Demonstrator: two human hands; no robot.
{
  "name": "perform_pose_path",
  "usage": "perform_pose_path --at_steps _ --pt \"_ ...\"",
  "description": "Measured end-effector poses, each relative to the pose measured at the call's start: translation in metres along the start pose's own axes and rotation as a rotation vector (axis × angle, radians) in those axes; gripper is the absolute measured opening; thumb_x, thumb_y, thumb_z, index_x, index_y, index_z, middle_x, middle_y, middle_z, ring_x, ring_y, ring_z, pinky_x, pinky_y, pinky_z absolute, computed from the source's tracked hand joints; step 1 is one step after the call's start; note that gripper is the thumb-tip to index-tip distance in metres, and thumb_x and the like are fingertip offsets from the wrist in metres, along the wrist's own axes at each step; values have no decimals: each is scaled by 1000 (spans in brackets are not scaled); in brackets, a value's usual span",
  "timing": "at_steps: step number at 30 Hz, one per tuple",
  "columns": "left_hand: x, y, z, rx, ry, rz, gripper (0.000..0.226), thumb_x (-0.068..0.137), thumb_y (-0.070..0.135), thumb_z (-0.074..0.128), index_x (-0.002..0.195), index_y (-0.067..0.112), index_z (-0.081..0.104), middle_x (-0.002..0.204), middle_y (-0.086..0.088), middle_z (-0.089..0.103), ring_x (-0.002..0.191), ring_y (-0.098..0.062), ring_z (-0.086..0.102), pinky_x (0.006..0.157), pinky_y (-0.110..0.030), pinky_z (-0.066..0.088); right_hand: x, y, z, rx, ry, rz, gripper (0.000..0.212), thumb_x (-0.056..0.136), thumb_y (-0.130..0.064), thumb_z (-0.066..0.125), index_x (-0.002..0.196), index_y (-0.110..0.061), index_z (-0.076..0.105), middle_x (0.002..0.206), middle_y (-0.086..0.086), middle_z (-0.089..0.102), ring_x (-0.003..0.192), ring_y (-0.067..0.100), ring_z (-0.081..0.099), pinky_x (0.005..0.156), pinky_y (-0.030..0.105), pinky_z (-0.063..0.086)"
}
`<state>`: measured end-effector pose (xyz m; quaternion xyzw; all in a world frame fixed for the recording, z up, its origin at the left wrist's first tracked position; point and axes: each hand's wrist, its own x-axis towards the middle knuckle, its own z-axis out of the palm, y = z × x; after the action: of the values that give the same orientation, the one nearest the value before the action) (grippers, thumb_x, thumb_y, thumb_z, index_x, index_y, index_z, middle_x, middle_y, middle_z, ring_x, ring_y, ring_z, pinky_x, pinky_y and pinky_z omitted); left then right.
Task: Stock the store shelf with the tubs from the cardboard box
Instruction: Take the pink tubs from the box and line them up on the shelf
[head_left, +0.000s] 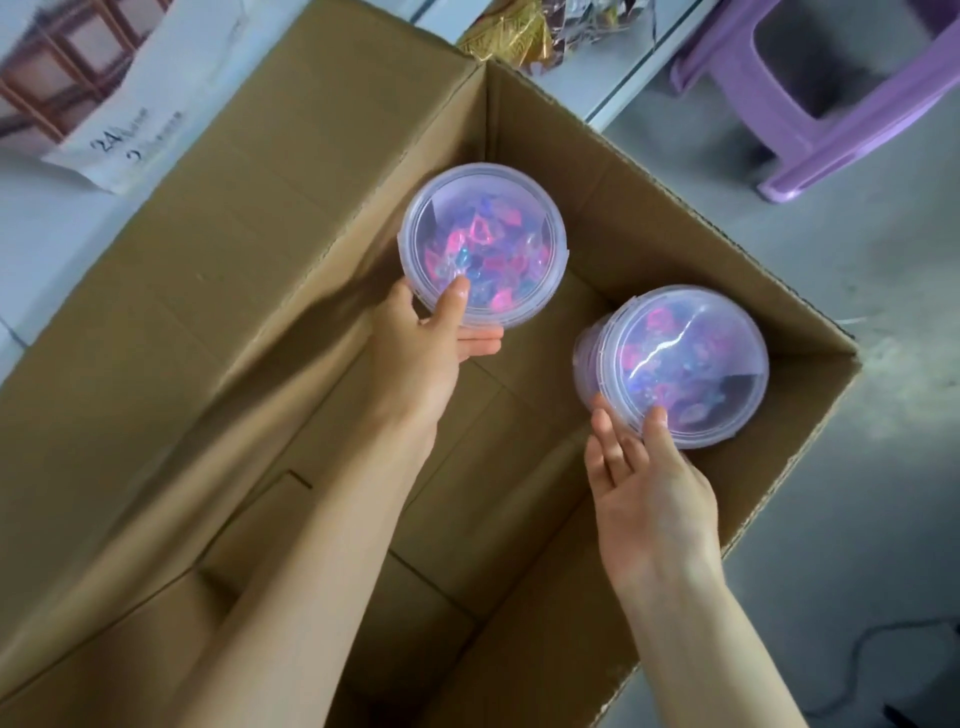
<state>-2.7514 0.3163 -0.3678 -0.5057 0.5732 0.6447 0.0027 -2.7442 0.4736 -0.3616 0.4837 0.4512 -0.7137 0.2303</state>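
A large open cardboard box (649, 197) fills the view, its bottom bare and brown. My left hand (431, 332) grips a clear round tub (483, 244) of pink and blue pieces, thumb on the lid and fingers underneath, above the box's far left corner. My right hand (644, 467) holds a second, similar tub (685, 364) by its near edge, thumb on the lid, close to the box's right wall. Both lids face up. No other tubs show in the box.
A purple plastic stool (831, 88) stands on the grey floor at the upper right. A low white shelf edge (628, 78) with foil packets (524, 41) runs behind the box. A white printed carton (119, 104) lies at the upper left.
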Motion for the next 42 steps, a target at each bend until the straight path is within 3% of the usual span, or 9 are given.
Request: perform_pose_path --at_steps 7,15,19,24,28,33,35,38,42 --pt "-41 -13 -22 -18 0 25 31 94 26 52 122 13 53 83 -9 73 65 -16 71 57 -14 52 -23 6 -11 -192 -52 -103 28 94 -28 52 115 -10 60 93 6 74 71 7 67 71 23 50" --pt "-103 -26 -90 -95 -8 126 27 93 21 53 118 12 56 85 -10 72 67 -21 72 60 -18 54 -89 35 -33 -480 -106 -371 22 91 -28 57 100 -11 67 83 10 73 57 11 59 59 22 50" --pt "-149 -31 -151 -116 11 184 21 94 20 52 113 13 57 83 -11 72 65 -21 72 62 -19 55 -137 57 -47 -690 -172 -524 19 93 -24 55 99 -8 62 74 11 70 50 10 54 56 22 50" --pt "-239 -39 -249 -133 89 236 18 93 22 52 109 16 58 72 -9 73 64 -21 71 69 -22 55 -225 87 -57 -837 -341 -627 16 93 -21 53 98 -9 61 62 0 66 49 10 47 51 15 45" --pt "-316 -38 -330 -184 147 277 18 93 23 53 110 21 59 73 -3 74 66 -22 72 83 -37 51 -313 112 -55 -932 -508 -732 17 94 -22 52 90 -8 62 57 0 53 52 12 44 51 13 39" --pt "-396 -15 -414 -331 237 384 23 92 17 53 114 15 59 78 -6 74 64 -23 71 61 -16 51 -419 139 -37 -958 -718 -874 13 93 -23 53 91 -14 62 57 -10 60 50 10 45 54 15 39" --pt "-428 -4 -441 -361 275 429 23 92 21 54 114 21 60 86 -8 74 66 -24 72 61 -13 50 -457 143 -29 -950 -782 -931 11 92 -24 53 93 -18 63 59 -7 61 52 12 46 57 18 40" --pt "-473 9 -475 -399 303 483 23 90 24 54 112 27 60 84 -6 75 67 -26 72 71 -26 48 -509 146 -19 -925 -864 -972 13 90 -27 55 96 -19 64 62 -2 62 53 14 48 59 23 41" --pt "-517 29 -516 -485 345 554 21 88 15 56 107 22 62 78 -6 75 63 -31 71 79 -45 52 -579 150 1 -824 -981 -914 38 70 -42 63 95 -13 64 53 2 55 45 13 45 45 16 40"
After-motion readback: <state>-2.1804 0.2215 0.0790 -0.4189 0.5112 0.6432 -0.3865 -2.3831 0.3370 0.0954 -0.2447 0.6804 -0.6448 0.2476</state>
